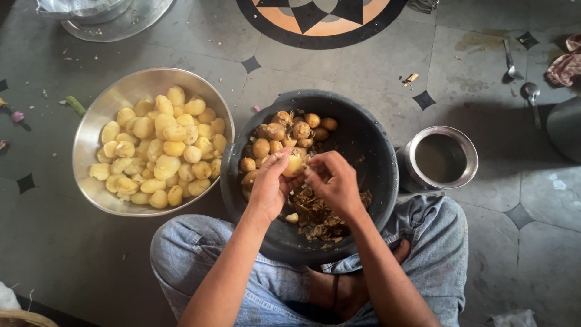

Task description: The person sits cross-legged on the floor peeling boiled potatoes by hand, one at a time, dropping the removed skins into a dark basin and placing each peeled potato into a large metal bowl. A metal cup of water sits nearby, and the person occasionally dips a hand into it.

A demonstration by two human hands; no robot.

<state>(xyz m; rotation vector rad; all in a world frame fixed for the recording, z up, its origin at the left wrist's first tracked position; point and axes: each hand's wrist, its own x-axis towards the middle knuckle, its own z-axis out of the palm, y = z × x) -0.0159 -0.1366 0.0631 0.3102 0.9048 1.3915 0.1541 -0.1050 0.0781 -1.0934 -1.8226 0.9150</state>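
My left hand [270, 183] holds a partly peeled yellow potato [294, 165] over a dark round basin [375, 151]. My right hand [333, 181] touches the same potato with its fingertips, pinching at the skin. Inside the basin, several unpeeled brown potatoes [284, 136] lie at the far left side and a heap of brown peels [318, 215] lies near me. To the left stands a wide steel bowl [103, 112] filled with several peeled yellow potatoes [160, 148].
I sit cross-legged on a grey tiled floor, jeans knees at both sides of the basin. A small steel pot [442, 158] with liquid stands to the right. Two spoons [523, 79] lie far right. A steel vessel [103, 15] sits at top left.
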